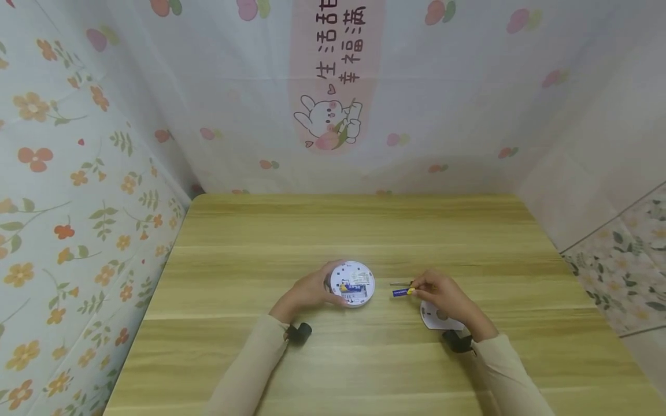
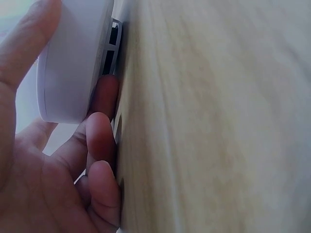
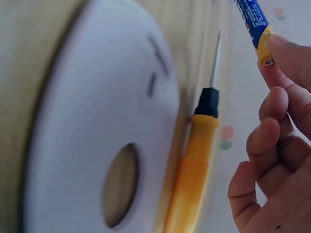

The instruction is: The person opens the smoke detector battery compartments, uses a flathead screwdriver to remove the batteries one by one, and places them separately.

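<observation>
The loose battery (image 1: 402, 292) is above the table, to the right of the round white case (image 1: 352, 283), well apart from its slot (image 1: 356, 296). The right hand (image 1: 439, 292) pinches it by its yellow end between thumb and fingertip, leaving the blue end free and pointing toward the case. That seems a good grip for lowering the free end in first.

In the case, another battery (image 1: 354, 288) lies with its yellow end to the left, opposite to the loose one. A reversed pair looks sensible, but the marks in the slot are too small to read, so checking them before pressing is wise. If a spring shows, I would push against it, then lower the pinched end rather than force it.

The left hand (image 1: 310, 289) is clamped on the case, thumb on one side and fingers tucked low between it and the table (image 1: 338, 231). Keeping it level and steady there should help, with no fingertip over the slot.

Under the right wrist lies a white plate (image 1: 434, 316) with a round hole. Just beside it is a screwdriver (image 3: 194, 170), partly hidden by the hand in the head view; lifting the wrist slightly would avoid dragging either.
</observation>
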A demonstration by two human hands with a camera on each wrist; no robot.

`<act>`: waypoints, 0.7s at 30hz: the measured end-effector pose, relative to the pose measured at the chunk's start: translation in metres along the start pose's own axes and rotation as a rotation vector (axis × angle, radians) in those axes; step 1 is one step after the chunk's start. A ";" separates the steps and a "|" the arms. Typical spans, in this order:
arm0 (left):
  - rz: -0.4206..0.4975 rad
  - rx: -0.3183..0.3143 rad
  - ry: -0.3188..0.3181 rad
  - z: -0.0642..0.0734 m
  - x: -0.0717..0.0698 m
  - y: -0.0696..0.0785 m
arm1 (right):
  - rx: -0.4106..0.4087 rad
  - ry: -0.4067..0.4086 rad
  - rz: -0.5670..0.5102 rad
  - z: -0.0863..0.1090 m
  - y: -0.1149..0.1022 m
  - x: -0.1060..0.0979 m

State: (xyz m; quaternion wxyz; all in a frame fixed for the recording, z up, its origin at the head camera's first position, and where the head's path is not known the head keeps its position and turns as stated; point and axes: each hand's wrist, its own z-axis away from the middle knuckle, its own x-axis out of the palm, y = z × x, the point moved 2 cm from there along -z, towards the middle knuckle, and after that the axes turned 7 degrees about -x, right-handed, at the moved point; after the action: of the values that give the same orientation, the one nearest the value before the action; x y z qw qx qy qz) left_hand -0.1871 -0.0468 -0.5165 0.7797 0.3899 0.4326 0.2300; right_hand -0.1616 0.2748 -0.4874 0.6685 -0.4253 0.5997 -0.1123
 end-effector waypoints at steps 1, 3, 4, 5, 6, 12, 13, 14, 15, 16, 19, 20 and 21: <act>0.000 0.000 0.001 0.000 0.000 0.000 | 0.010 0.002 -0.001 0.001 0.001 0.001; 0.003 -0.003 -0.001 0.000 0.000 0.000 | 0.020 0.005 0.004 0.002 0.002 0.002; 0.003 -0.004 -0.002 0.000 0.000 0.000 | 0.026 0.005 0.010 0.002 0.003 0.003; 0.007 -0.005 -0.003 0.000 0.000 0.000 | 0.030 0.007 0.011 0.003 0.004 0.003; 0.011 -0.006 -0.003 0.000 0.000 0.000 | 0.031 0.008 0.017 0.004 0.004 0.004; 0.030 -0.013 -0.003 0.000 0.000 -0.001 | 0.039 0.000 0.043 0.003 0.009 0.009; 0.031 -0.012 -0.004 0.000 0.000 -0.001 | 0.046 -0.006 0.042 0.003 0.010 0.010; 0.028 -0.011 -0.005 0.000 0.000 -0.001 | 0.053 -0.012 0.039 0.003 0.011 0.011; 0.026 -0.009 -0.006 0.000 0.000 -0.001 | 0.059 -0.015 0.036 0.003 0.012 0.011; 0.025 -0.006 -0.007 0.001 0.000 -0.001 | 0.065 -0.018 0.034 0.003 0.012 0.012; 0.026 0.001 -0.008 0.001 -0.001 0.000 | 0.069 -0.029 0.042 0.002 0.013 0.013; 0.026 0.003 -0.008 0.001 -0.001 0.000 | 0.068 -0.030 0.050 0.002 0.013 0.013; 0.028 0.003 -0.008 0.001 -0.001 0.000 | 0.066 -0.030 0.068 0.002 0.013 0.013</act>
State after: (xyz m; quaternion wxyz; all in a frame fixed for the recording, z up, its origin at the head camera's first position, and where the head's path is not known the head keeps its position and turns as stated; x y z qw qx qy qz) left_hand -0.1871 -0.0477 -0.5158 0.7775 0.3981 0.4243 0.2387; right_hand -0.1614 0.2746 -0.5061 0.6945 -0.3841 0.5996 -0.1026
